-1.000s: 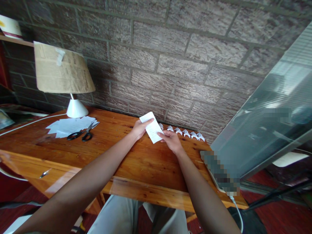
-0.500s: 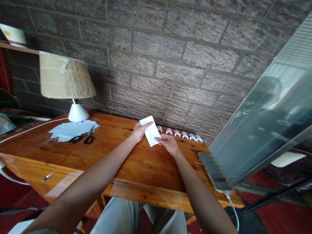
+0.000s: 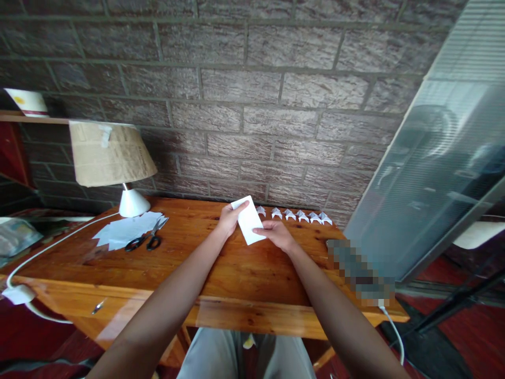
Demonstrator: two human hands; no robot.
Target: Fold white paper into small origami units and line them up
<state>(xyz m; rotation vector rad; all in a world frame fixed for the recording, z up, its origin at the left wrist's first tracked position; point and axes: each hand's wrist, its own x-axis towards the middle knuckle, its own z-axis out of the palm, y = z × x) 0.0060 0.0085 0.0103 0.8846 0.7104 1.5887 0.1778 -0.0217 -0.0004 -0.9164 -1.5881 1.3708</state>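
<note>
Above the middle of the wooden table I hold a white sheet of paper (image 3: 249,222), tilted, its shape a narrow rectangle. My left hand (image 3: 229,218) grips its upper left side, thumb lying across the top face. On the lower right edge, my right hand (image 3: 276,233) pinches it between thumb and fingers. Just behind the right hand, several small folded paper pieces (image 3: 290,215) stand in a row along the wall side. The fingers under the sheet are hidden.
Black-handled scissors (image 3: 148,239) lie on loose paper sheets (image 3: 124,229) at the left, below a lamp (image 3: 134,202) with a paper shade. A blurred-out device (image 3: 359,271) with a white cable lies on the table's right end. A brick wall (image 3: 260,121) rises behind.
The sheet showed faint marks on its upper face before; now that face looks plain white. Both hands keep their grip. The whole view has tilted upward, so things sit lower in it.
</note>
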